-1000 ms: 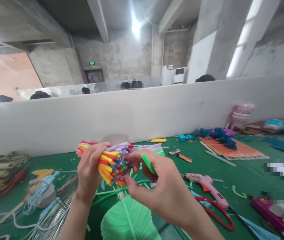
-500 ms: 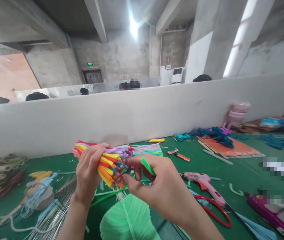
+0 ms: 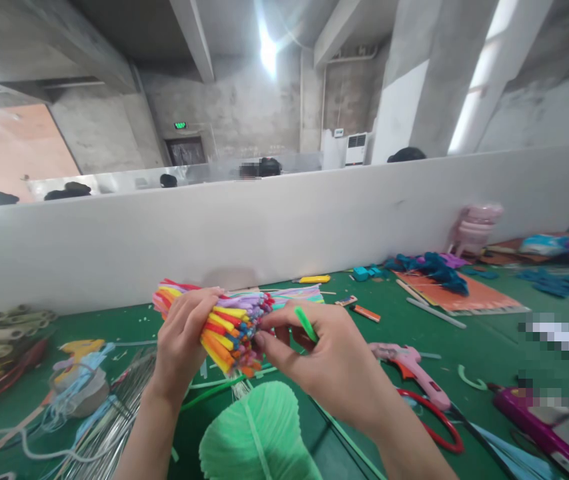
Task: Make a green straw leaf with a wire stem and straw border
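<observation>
My left hand is wrapped round a thick bundle of colourful pipe cleaners in red, yellow, orange, purple and blue, held above the table with its tips toward the right. At those tips, the thumb and forefinger of my right hand are pinched together. A bright green pipe cleaner pokes up from the curl of my right hand; its other end is hidden. Below both hands lies a large light-green fuzzy leaf with a raised centre rib.
A pink glue gun and red-handled scissors lie on the green table at right. Thin metal wires spread out at left. Farther back are a yellow cutter, lighters and a white partition.
Both hands and the bundle have shifted slightly right. The green pipe cleaner has moved right with my right hand, whose fingers stay at the bundle's tips.
</observation>
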